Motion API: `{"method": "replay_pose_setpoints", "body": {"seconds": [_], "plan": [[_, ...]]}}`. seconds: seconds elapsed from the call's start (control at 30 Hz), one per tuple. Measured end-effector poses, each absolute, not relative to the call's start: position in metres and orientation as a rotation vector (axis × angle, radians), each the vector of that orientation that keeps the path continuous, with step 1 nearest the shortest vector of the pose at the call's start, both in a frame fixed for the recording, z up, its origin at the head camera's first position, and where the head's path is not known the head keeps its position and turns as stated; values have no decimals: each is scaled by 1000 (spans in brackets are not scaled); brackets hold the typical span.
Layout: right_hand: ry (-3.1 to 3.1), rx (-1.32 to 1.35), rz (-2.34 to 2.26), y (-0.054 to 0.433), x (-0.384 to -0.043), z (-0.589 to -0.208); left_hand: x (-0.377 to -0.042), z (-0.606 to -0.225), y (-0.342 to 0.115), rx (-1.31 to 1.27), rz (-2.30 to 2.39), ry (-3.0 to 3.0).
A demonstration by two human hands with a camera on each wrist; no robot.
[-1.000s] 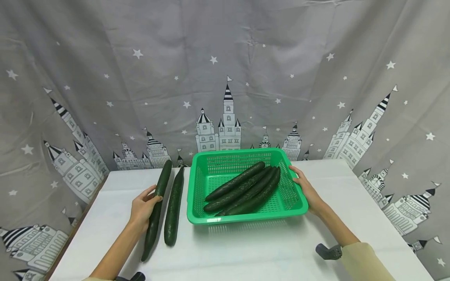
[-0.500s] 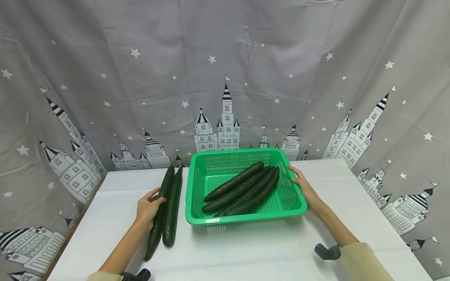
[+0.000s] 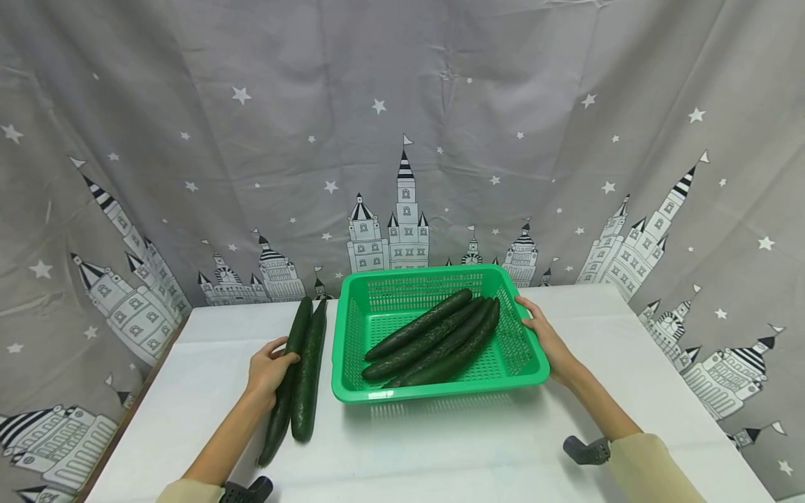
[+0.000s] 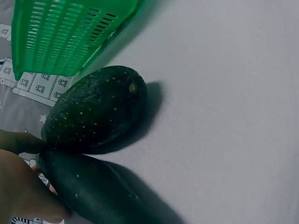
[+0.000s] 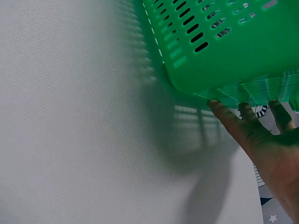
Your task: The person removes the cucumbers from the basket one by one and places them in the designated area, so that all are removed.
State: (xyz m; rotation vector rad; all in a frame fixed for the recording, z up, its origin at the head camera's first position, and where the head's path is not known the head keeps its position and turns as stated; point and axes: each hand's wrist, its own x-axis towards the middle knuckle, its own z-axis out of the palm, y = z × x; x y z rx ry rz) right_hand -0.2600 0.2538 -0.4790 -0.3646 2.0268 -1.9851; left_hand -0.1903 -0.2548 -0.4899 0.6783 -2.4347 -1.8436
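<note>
My left hand grips a dark green cucumber around its middle, thumb on the right side. That cucumber lies on the white table, against a second cucumber to its right. In the left wrist view the second cucumber shows its blunt end, with the held cucumber beside it. A green plastic basket stands to their right, with several cucumbers lying slanted inside. My right hand touches the basket's right side. Its fairly straight fingertips meet the outer wall in the right wrist view.
A grey curtain printed with castles and stars hangs behind and around the table. White cloth covers the table, whose left edge shows brown.
My left hand has moved the gripped cucumber rightward, down against the second cucumber. The right hand stays at the basket. Between the last two frames the hand barely shifts.
</note>
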Motion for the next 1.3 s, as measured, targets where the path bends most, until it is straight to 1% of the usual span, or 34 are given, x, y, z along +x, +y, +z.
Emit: {"method": "replay_pose_setpoints", "body": {"seconds": [0.43, 0.63, 0.77, 0.97, 1.13, 1.3], "plan": [[2029, -361, -1982, 252, -260, -474, -193, -485, -255, 711, -1747, -2441], [2029, -348, -1974, 251, -259, -474, -192, -475, -253, 653, -1654, -2388], [2025, -343, -1983, 251, -258, -474, -191, -455, -239, 540, -1605, -2360], [2018, -359, -1991, 253, -259, -477, -192, -430, -205, 291, -1643, -2343], [2020, -359, -1986, 253, -258, -477, -193, -421, -170, 52, -1641, -2362], [2034, -350, -1980, 252, -258, -475, -195, -422, -130, -192, -1618, -2432]]}}
